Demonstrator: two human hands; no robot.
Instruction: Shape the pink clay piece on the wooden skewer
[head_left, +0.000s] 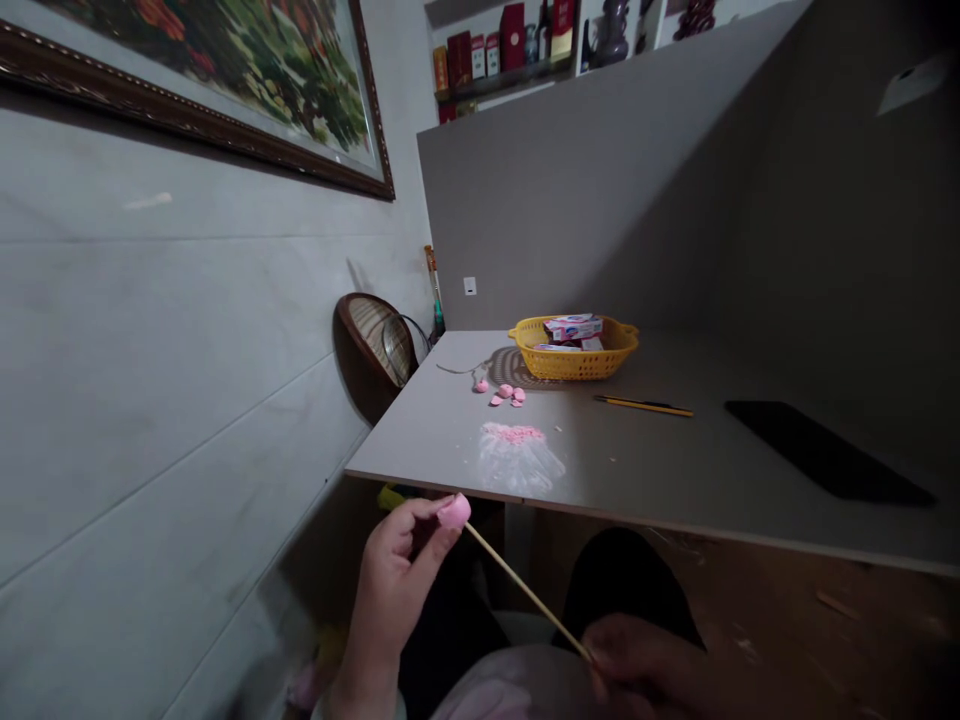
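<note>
Pink lump (pixel 454 512) sits at the upper end of a thin stick (pixel 529 592), just off the near edge of the table (pixel 420 452), pinched between the left hand's (pixel 397 570) thumb and fingertips. The right hand (pixel 637 655), dim but apparently closed, grips the stick's lower end. Pressing too hard or off-centre might crack the lump, and a slip could drop it below the table. Beyond, a yellow basket (pixel 536 362) holds printed boxes (pixel 577 328); any contents are hidden.

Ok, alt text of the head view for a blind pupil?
The left hand holds a pink lump at the tip of a thin stick; the right hand holds the stick lower down. A yellow basket stands on a table.
</note>
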